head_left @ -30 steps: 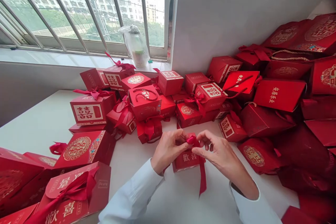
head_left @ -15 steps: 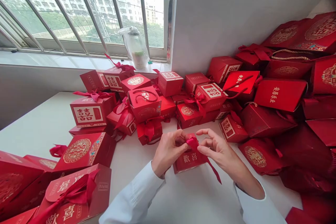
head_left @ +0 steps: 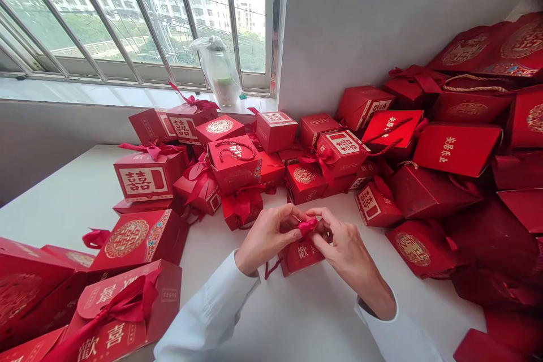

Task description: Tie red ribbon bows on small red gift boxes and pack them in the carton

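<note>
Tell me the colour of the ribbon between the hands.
The ribbon is pinkish red, seen in the head view.

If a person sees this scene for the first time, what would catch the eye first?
Probably the many red boxes, crowded along the back of the white table and heaped at the right. Then, near the middle, the left hand and right hand meet at a bright ribbon over a small box. Behind is a barred window.

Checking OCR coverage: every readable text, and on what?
"歡", next character partly hidden: small red cardboard box, centre front.
"歡喜": large red cardboard box, lower left.
"囍": rectangular white labels on several boxes.
"安居乐业": rectangular red cardboard panel, right; neighbouring panel partly covered.
Round gold emblems, fine print: unreadable.
</note>
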Demonstrator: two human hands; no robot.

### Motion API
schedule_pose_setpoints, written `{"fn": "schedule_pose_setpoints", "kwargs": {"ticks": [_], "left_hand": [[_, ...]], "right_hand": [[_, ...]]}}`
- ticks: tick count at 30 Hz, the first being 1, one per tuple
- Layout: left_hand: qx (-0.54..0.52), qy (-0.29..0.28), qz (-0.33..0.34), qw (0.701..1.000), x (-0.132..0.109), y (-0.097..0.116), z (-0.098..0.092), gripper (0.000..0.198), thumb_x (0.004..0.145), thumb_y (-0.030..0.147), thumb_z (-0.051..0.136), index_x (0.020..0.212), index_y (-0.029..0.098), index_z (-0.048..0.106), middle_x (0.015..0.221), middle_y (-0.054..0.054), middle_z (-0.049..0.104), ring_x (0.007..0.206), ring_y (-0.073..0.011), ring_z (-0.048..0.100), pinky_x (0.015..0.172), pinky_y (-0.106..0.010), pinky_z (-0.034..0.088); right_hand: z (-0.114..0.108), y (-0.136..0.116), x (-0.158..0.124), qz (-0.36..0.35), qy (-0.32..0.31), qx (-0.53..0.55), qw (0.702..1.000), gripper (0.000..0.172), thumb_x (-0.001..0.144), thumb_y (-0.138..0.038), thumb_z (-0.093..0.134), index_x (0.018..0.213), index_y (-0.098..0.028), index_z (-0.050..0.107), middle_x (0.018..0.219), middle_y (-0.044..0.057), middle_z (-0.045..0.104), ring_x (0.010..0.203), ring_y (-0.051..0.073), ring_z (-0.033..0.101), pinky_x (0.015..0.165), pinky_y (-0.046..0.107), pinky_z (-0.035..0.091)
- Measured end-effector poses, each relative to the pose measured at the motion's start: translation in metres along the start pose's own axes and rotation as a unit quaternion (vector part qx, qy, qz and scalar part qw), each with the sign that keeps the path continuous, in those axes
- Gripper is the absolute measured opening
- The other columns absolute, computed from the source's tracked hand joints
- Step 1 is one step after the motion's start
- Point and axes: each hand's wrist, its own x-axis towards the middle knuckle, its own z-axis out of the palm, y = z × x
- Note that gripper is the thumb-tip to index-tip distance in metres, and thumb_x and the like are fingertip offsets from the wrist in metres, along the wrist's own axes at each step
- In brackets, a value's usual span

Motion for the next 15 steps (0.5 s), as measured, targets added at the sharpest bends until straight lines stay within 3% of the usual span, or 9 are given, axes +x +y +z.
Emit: {"fn": "schedule_pose_setpoints", "kwargs": {"ticks": [5, 15], "left_hand": [[0.069, 0.015, 0.016, 0.997, -0.004, 0.002, 0.0, 0.023, 0.068, 0.016, 0.069, 0.091, 0.018, 0.064, 0.081, 0.0, 0.068, 0.075, -0.0152, 0.061, 0.064, -0.021, 0.043], [0.103, 0.082, 0.017, 0.991, -0.003, -0.002, 0.014, 0.02, 0.075, 0.013, 0.059, 0.094, 0.019, 0.06, 0.081, 0.0, 0.07, 0.074, -0.0146, 0.061, 0.067, -0.022, 0.042]], "right_hand": [[-0.001, 0.001, 0.0, -0.004, -0.013, 0.001, 1.0, 0.03, 0.081, -0.017, 0.046, 0.108, -0.024, 0.056, 0.075, -0.002, 0.067, 0.065, 0.017, 0.061, 0.058, 0.025, 0.044], [0.001, 0.003, 0.001, -0.014, 0.01, -0.013, 1.0, 0.031, 0.08, -0.015, 0.047, 0.107, -0.024, 0.059, 0.078, -0.001, 0.069, 0.066, 0.017, 0.061, 0.057, 0.025, 0.043]]}}
